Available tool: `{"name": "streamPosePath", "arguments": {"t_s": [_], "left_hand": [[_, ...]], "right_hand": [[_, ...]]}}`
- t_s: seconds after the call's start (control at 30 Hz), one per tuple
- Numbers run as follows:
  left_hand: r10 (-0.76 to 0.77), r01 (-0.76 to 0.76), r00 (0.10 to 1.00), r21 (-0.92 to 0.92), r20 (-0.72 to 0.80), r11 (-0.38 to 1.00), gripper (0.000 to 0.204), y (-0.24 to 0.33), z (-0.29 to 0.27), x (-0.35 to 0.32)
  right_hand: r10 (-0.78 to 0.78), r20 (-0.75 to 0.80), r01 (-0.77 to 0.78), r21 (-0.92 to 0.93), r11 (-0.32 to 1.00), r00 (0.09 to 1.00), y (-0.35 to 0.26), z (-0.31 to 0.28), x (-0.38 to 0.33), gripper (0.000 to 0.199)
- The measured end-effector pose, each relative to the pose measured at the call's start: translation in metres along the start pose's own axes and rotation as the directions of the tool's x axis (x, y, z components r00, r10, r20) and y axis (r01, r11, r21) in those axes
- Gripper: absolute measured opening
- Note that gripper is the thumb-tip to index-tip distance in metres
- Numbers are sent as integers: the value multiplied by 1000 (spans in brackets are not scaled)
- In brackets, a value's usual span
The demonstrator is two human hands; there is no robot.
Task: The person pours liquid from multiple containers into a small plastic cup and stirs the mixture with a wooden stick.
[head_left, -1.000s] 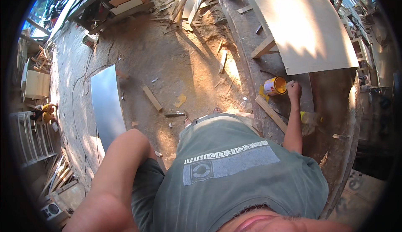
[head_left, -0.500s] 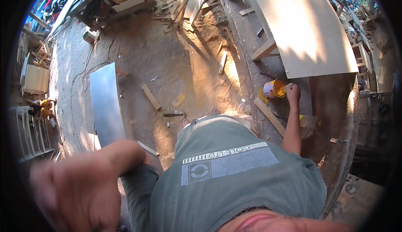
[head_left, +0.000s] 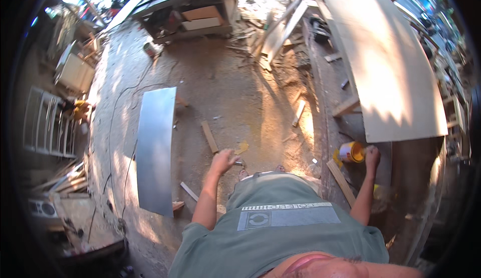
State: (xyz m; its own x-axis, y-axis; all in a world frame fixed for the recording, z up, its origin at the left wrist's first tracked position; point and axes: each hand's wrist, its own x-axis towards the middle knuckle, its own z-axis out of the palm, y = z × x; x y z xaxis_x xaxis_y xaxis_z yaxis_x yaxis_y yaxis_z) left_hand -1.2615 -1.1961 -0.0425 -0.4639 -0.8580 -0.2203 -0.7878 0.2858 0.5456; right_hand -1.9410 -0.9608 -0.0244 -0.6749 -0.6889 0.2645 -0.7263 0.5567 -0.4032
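My right hand [head_left: 372, 157], closed in a fist, is at the mouth of an open paint can [head_left: 350, 151]. The can tilts toward it, with yellow paint inside and on the rim. Whatever those fingers grip, I cannot make out. My left hand [head_left: 223, 161] hangs out in front of my body, low in the view, over the spot beside my feet [head_left: 243, 173]. It covers most of a slim bar-like tool on the ground; only a pale end shows. How far its fingers are bent is unclear.
A large pale plywood sheet [head_left: 391, 72] lies on supports at right. At left stands a smooth grey panel [head_left: 156, 152]. Wood strips [head_left: 209, 136] lie on the ground, and a longer strip [head_left: 341, 183] rests beside the can. A cabinet [head_left: 185, 7] and scrap wood are at the back.
My left hand has dropped from close before the camera at lower left to the ground area by my feet. My right hand stays at the can. The view has shifted.
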Motion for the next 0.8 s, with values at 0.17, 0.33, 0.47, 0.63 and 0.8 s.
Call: {"name": "streamPosePath", "arguments": {"t_s": [0.17, 0.33, 0.47, 0.63, 0.8], "left_hand": [[-285, 318, 935, -148, 211, 936, 57, -35, 46, -48], [-354, 427, 882, -208, 311, 880, 59, -70, 85, -66], [-379, 448, 883, -258, 275, 856, 58, -84, 102, -73], [-452, 519, 849, -270, 275, 811, 56, -82, 104, -76], [-462, 547, 830, -294, 312, 784, 58, -90, 117, -79]], "right_hand": [[46, 192, -83, 186, 979, 980, -45, -14, -6, 17], [71, 50, -79, 185, 979, 996, -54, -7, -1, 20], [91, 57, -83, -126, 989, 994, -45, -8, -5, 21], [128, 257, -143, 39, 989, 958, -53, -18, -7, 22], [58, 124, -92, 280, 956, 991, -24, 8, 0, 20]]}}
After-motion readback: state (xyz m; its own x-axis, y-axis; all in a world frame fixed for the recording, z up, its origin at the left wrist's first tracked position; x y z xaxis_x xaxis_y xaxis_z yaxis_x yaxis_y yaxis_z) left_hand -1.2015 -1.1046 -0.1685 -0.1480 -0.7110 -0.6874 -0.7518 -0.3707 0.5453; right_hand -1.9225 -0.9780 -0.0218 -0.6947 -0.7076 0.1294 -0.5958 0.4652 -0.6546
